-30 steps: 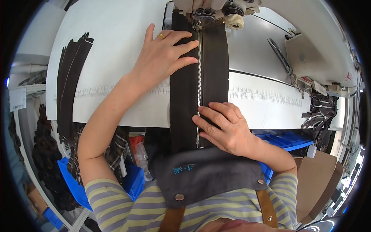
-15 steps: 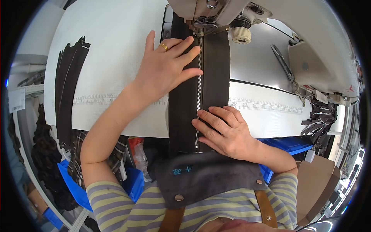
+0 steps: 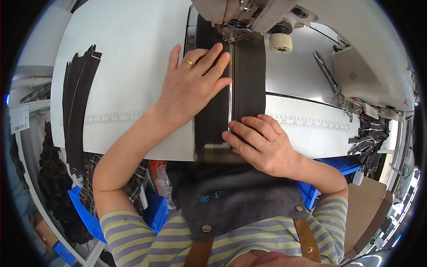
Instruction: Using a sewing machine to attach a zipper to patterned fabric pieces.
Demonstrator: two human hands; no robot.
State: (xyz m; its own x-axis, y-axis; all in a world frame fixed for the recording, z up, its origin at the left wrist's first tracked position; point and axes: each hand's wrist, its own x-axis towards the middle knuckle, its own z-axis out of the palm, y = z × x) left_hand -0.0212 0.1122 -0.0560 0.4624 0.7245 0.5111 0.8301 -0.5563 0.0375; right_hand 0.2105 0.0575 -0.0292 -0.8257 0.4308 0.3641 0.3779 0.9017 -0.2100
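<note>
A long dark fabric strip (image 3: 250, 80) lies under the sewing machine (image 3: 356, 26), with a metal zipper (image 3: 230, 100) running down its middle to the presser foot (image 3: 231, 39). My left hand (image 3: 189, 84), a gold ring on one finger, rests flat on the fabric left of the zipper. Its fingers are spread, their tips close to the foot. Nearer to me, my right hand (image 3: 263, 143) lies on the strip, its fingers slightly bent and apart, fingertips at the zipper. Motion blurs the strip's near end, and the needle itself cannot be made out.
Another dark piece with a zipper (image 3: 80, 102) lies at the table's left. Thread snips (image 3: 327, 71) rest right of the machine bed, and a bunch of dark zipper pieces (image 3: 370, 133) hangs at the right edge. Blue bins (image 3: 155, 212) and a cardboard box (image 3: 367, 209) stand below.
The fabric strip has slid away from me under the presser foot, its near end now at the table edge. My right hand has shifted slightly forward; the left hand has hardly moved.
</note>
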